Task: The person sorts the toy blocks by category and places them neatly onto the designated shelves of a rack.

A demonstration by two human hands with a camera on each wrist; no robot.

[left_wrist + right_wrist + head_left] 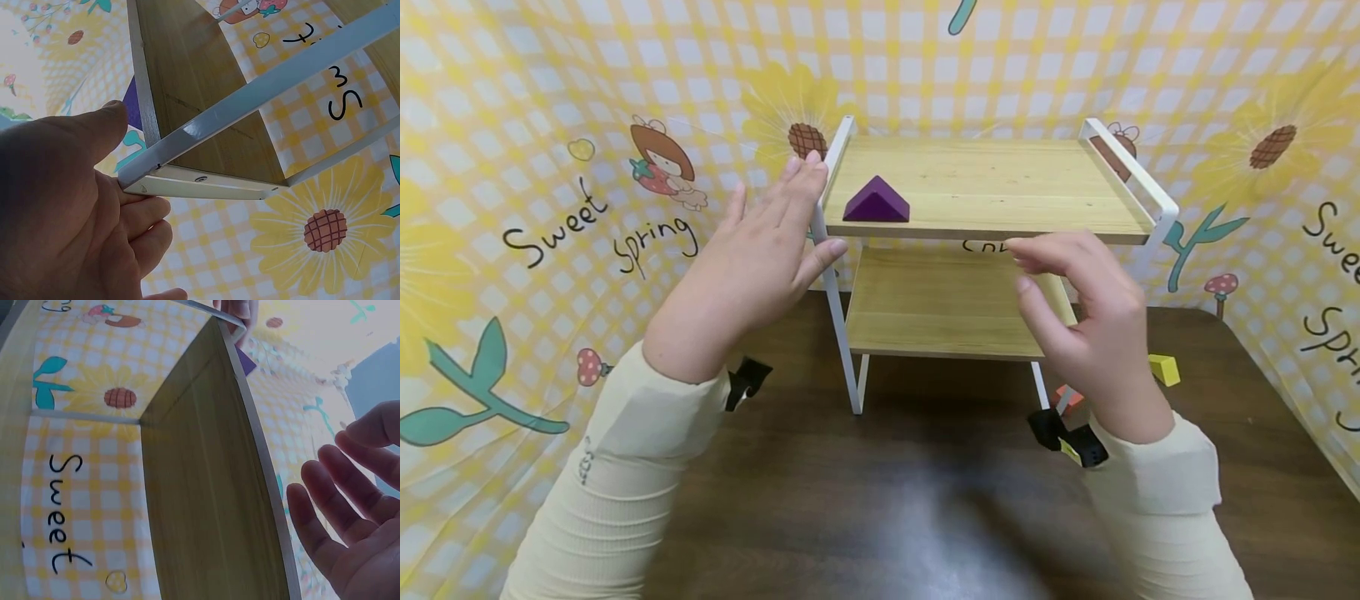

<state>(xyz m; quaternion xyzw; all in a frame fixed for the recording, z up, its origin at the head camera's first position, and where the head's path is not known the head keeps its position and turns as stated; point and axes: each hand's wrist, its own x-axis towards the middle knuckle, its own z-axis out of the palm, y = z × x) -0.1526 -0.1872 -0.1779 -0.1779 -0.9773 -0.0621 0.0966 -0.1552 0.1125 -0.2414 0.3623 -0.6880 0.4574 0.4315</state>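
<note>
A purple triangular block (877, 202) rests on the front left part of the upper board (992, 175) of a small two-tier shelf. My left hand (752, 246) is at the shelf's left white side frame (206, 125), fingers extended along its outside and thumb apart from them. In the left wrist view, that hand touches the frame's front corner. In front of the board's front edge, towards the right, my right hand (1086, 321) hovers with fingers loosely bent. Nothing is between its thumb and fingers (312, 528).
The lower board (947, 308) sits beneath the upper one. On the dark wooden floor (887, 508), a yellow block (1165, 369) and a red-orange block (1070, 398) lie by the shelf's right side. Yellow checkered cloth (925, 75) hangs behind and at both sides.
</note>
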